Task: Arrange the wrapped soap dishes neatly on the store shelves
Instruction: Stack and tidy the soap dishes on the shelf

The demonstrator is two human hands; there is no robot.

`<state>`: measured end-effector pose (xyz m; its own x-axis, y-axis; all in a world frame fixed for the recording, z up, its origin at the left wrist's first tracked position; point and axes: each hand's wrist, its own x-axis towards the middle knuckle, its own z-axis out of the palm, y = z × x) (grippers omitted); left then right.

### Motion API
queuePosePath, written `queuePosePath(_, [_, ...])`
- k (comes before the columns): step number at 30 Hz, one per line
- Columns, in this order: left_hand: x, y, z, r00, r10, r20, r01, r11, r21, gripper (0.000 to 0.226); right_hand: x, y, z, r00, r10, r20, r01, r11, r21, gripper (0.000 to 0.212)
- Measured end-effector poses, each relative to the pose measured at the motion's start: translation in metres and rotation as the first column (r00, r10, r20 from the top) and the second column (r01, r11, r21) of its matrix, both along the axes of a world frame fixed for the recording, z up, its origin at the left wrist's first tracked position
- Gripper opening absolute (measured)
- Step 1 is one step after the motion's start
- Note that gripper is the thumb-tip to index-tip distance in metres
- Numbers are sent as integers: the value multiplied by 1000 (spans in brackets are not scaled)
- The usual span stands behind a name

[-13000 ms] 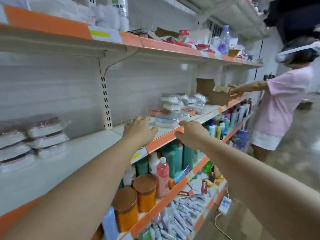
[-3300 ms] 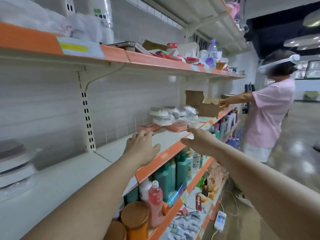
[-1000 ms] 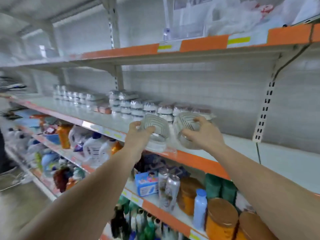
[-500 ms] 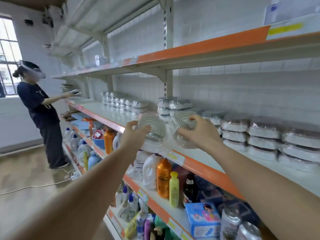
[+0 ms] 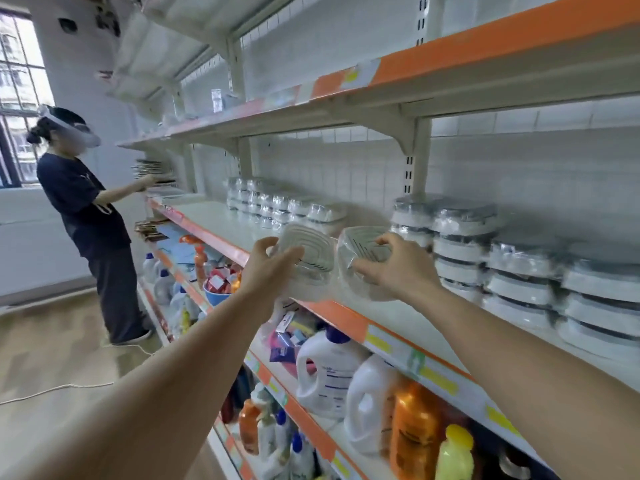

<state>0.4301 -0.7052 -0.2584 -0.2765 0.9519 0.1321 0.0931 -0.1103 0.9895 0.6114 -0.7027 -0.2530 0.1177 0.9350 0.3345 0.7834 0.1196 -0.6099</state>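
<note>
The person is mid-carry, with one wrapped soap dish in each hand, held just above the front edge of the middle shelf (image 5: 221,223). The left hand (image 5: 268,268) curls its fingers and thumb around the near rim of the left soap dish (image 5: 306,252), which tilts its ribbed face toward the camera. The right hand (image 5: 398,268) grips the right soap dish (image 5: 363,258) the same way, thumb along the lower edge and fingers over the top; the two dishes sit close together, almost touching.

Just beyond the right hand stand the tall stacks of dishes (image 5: 460,244), running off to its right. Beyond the left hand a lower row of stacks (image 5: 277,202) stretches away along the shelf, with bare shelf in between.

The step in hand looks to be placement. The next move likely calls for levelling each dish and setting it down squarely, either on the bare shelf ahead of the hands or atop a shorter stack, aligned with its neighbours.
</note>
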Motion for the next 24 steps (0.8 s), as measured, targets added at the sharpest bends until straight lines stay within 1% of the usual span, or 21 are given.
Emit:
queuePosePath(4, [-66, 73, 0, 999, -14, -30, 15, 999, 35, 48, -65, 67, -4, 999, -43, -7, 43, 999, 16, 69])
queuePosePath(8, [-134, 151, 14, 998, -36, -54, 37, 999, 7, 51, -127, 134, 12, 996, -89, -15, 89, 996, 4, 66])
queuePosePath(10, [-162, 191, 21, 998, -51, -41, 52, 999, 10, 53, -150, 168, 21, 992, -119, -40, 120, 992, 25, 67])
queuePosePath(12, [-183, 228, 22, 997, -79, -14, 79, 997, 5, 55, -167, 200, 26, 988, -150, -31, 150, 989, 15, 68])
queuePosePath(15, [-202, 284, 15, 990, -139, 37, 139, 990, -1, 58, -184, 252, 27, 983, -182, -26, 182, 983, 8, 68])
queuePosePath(18, [-211, 335, 8, 985, -170, 41, 171, 985, -13, 56, -192, 302, 31, 979, -206, 10, 206, 978, 30, 62])
queuePosePath(21, [-219, 391, 4, 986, -162, 23, 162, 987, 20, 53, -203, 356, 34, 976, -210, 60, 206, 976, 73, 62])
queuePosePath(24, [-225, 445, 11, 989, -150, -18, 150, 988, 23, 53, -214, 406, 41, 979, -198, 48, 195, 979, 68, 62])
